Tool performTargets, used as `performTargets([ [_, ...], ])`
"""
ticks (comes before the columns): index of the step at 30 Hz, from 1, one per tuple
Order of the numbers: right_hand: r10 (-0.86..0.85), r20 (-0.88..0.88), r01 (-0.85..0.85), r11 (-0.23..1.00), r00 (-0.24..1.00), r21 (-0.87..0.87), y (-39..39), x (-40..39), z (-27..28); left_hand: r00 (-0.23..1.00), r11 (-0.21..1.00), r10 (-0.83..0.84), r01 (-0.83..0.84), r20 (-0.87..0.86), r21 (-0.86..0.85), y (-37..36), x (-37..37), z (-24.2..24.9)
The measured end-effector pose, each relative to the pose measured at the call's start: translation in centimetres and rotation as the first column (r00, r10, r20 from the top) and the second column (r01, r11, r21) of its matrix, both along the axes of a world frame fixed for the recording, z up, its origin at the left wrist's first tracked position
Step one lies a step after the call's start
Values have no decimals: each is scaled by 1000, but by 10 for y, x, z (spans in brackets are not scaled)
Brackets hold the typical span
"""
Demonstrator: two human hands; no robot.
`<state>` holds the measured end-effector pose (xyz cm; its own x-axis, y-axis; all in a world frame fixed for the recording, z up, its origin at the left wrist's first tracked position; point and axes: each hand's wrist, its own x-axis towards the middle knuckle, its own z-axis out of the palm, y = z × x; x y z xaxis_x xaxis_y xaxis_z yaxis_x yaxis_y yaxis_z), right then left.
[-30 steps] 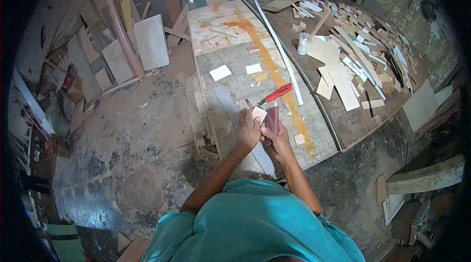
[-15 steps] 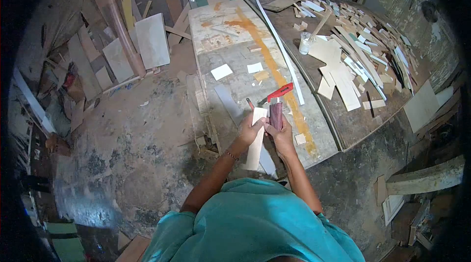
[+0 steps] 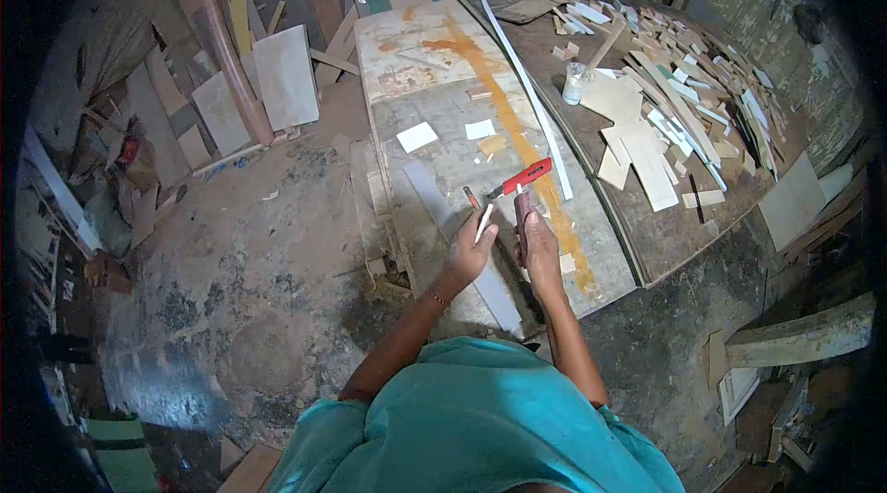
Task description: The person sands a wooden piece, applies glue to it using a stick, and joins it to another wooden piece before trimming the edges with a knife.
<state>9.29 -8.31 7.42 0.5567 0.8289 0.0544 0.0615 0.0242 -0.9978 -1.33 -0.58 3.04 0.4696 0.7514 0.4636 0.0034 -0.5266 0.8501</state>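
My left hand is closed around a pale wooden strip, turned so that mostly its narrow edge shows. A dark reddish-brown wooden block is gripped in my right hand, its long side upright and partly covered by the fingers. Just past my left fingertips a pencil pokes out. Beyond both hands, a red utility knife lies on the worktable. Below the hands a long grey-white strip runs along the table.
White and tan offcuts dot the worktable, and a long white strip lies along its right side. On the neighbouring table stands a jar beside a heap of wood scraps. Boards lean at the left.
My hands have moved apart. The pale wooden strip has turned from its broad face to its edge, and the reddish-brown block has also rotated to a narrower side.
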Motion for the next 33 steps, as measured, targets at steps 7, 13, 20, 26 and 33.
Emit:
performTargets([
  [7, 34, -4, -34, 999, 999, -6, -1, -2, 6, 873, 928, 324, -218, -364, 302, -5, -5, 21],
  [13, 112, -363, -156, 983, 925, -95, -5, -10, 14, 876, 964, 252, -188, -410, 190, -11, -7, 20],
  [20, 61, -391, -97, 993, 918, -73, 0, -8, -4, 922, 989, 120, -142, -368, -34, -10, -6, 13],
  [26, 5, -364, -39, 996, 932, -85, -1, -6, -4, 971, 948, 20, -94, -237, -303, -2, -8, 0],
  [33, 66, -36, -68, 997, 997, -38, -1, -6, 4, 999, 898, -40, 45, 22, -437, -4, -11, 0],
])
